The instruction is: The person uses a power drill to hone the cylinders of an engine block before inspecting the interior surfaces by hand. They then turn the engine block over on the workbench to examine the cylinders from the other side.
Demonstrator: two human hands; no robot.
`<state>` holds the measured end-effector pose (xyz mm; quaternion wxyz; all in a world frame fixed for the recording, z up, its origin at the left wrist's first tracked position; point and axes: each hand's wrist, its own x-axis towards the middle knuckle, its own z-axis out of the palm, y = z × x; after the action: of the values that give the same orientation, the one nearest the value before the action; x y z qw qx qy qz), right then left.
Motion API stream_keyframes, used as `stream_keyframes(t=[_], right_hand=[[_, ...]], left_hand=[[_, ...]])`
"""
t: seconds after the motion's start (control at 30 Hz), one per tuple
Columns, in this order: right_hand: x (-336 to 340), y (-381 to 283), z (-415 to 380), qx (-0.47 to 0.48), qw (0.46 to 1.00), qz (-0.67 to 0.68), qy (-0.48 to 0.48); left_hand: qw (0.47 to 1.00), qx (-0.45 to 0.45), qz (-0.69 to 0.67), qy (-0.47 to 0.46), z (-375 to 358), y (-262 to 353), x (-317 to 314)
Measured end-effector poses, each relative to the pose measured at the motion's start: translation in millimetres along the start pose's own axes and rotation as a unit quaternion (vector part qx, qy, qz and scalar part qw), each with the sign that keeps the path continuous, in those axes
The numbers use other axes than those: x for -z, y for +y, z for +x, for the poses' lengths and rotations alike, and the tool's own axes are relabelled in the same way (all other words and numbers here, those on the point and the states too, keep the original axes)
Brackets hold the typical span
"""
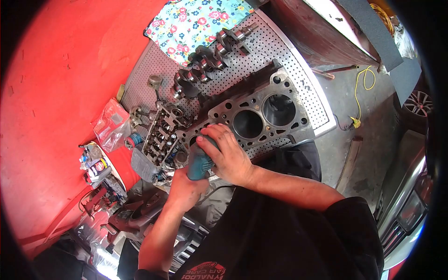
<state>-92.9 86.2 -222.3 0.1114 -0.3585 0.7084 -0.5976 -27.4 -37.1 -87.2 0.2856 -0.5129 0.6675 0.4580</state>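
Observation:
A teal power drill (199, 163) is held over the near left end of the engine block (219, 114), its front end hidden from me. My left hand (185, 190) is closed around its lower part. From above, my right hand (229, 157) wraps over the top of the tool, fingers curled around it. Two large round cylinder bores show open to the right of my hands. The cylinder head (161, 135) with its valve parts lies just left of the block. Behind the block rests a crankshaft (205, 63).
Everything stands on a perforated metal table (303, 88). A floral cloth (196, 25) lies at its far edge, and a piston (155, 83) stands near the left. Bottles (98, 169) sit at the red wall. A yellow cord (358, 95) runs along the floor at right.

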Motion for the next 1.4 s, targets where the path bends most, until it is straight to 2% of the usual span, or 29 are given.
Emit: stream_keyframes(t=[0.27,0.4,0.8,1.4], right_hand=[[0.5,-4.2,5.2,0.002,1.0,0.006,0.0],[-3.0,-22.4,5.9,0.048,0.998,-0.011,0.036],[13.8,-65.9,20.2,0.083,0.996,-0.002,0.033],[12.3,-74.1,19.4,0.106,0.994,-0.016,0.025]], left_hand=[[0.999,0.01,-0.03,-0.008,-1.5,-8.4,6.0],[0.999,-0.006,-0.04,-0.013,-28.8,-2.8,15.1],[0.996,-0.04,-0.077,-0.004,-74.4,-3.7,28.1],[0.995,-0.052,-0.087,0.01,-87.7,-4.8,29.1]])
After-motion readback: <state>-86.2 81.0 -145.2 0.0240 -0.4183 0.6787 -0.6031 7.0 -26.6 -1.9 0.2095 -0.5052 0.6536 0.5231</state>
